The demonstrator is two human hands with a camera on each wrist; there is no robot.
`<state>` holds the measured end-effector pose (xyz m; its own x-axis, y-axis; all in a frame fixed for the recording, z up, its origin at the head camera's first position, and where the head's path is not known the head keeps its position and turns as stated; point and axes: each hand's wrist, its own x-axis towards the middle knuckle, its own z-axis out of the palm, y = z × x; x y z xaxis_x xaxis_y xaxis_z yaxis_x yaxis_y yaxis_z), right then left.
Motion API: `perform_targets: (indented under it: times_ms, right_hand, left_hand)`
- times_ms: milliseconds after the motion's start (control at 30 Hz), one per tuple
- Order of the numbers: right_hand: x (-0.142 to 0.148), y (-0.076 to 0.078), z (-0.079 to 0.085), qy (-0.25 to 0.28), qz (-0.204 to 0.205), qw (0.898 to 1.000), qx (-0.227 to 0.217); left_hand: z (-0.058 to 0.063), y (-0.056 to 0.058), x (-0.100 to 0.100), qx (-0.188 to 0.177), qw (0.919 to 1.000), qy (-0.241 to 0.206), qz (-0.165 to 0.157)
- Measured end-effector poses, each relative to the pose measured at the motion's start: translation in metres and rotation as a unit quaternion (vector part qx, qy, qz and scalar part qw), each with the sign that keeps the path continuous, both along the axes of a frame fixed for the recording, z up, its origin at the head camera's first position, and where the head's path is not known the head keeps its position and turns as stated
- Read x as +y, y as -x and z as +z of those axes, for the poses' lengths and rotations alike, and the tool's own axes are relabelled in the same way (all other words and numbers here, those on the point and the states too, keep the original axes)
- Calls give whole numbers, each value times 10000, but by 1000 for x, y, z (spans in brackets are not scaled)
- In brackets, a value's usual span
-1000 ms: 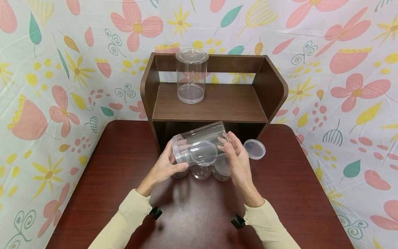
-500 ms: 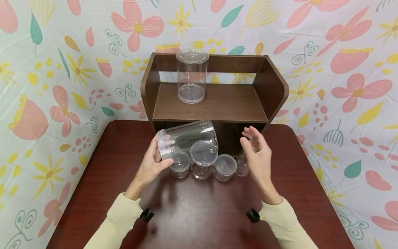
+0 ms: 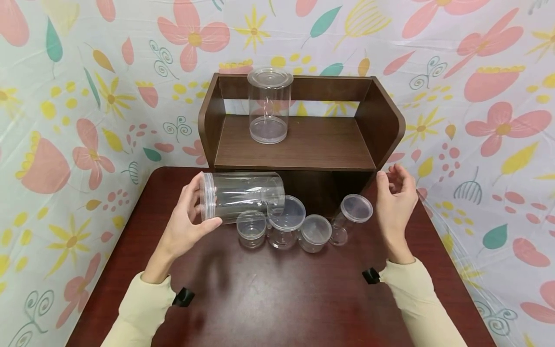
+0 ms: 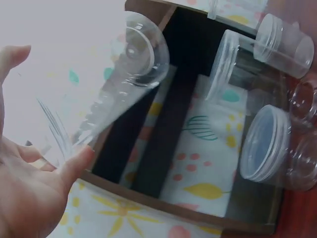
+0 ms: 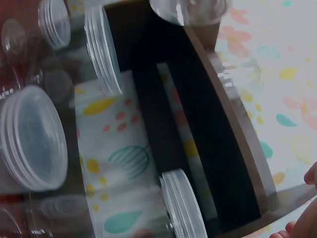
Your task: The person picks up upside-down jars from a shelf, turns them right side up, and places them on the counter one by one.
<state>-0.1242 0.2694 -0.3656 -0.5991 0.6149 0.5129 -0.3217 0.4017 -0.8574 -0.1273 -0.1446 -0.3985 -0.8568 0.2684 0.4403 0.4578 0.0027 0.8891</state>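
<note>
My left hand [image 3: 184, 212] grips a large clear plastic jar [image 3: 247, 193] by its ribbed lid end, thumb in front and fingers behind. The jar lies on its side in the air, its smooth end pointing right. In the left wrist view the left hand [image 4: 34, 193] pinches the ribbed end, and the jar's round base [image 4: 136, 49] faces away. Off to the right, my right hand [image 3: 396, 207] is raised with loosely bent fingers and nothing in them. Below the held jar stand smaller lidded clear jars: a short one [image 3: 251, 236], a wider-lidded one [image 3: 286, 217] and another short one [image 3: 315, 236].
A slim lidded jar [image 3: 355, 209] stands at the row's right end, near my right hand. Behind is a dark brown two-tier shelf [image 3: 303, 149]; a tall clear jar [image 3: 269, 111] stands on its upper board. All rest on a reddish-brown table [image 3: 269, 303].
My right hand has let go of the large jar and moved right. My left hand has carried the jar left and levelled it, leaving the row of small jars more exposed.
</note>
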Motion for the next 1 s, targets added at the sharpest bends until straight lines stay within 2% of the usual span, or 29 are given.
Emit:
perform_targets:
  times_ms: [100, 233, 333, 467, 600, 833, 1000]
  right_hand:
    - [15, 13, -8, -135, -94, 9998, -144]
    - [31, 30, -20, -463, -151, 9983, -330]
    - [37, 40, -23, -708, -167, 9966, -380]
    - [39, 49, -22, -922, -248, 9944, -453]
    - [41, 53, -22, -979, -309, 9933, -534]
    - [44, 56, -23, -1060, -375, 9914, -670]
    - [43, 57, -24, -1111, -376, 9910, -647]
  left_hand:
    - [8, -3, -5, -21, 9990, 383, 237]
    - [22, -9, -14, 22, 9938, 839, 727]
    - [33, -12, -20, 89, 9864, 1206, 1109]
    - [43, -16, -27, 166, 9738, 1778, 1409]
    - [50, -18, -34, 231, 9619, 2228, 1570]
    - [58, -17, -40, 311, 9506, 2599, 1668]
    - [60, -18, -42, 143, 9448, 2798, 1701]
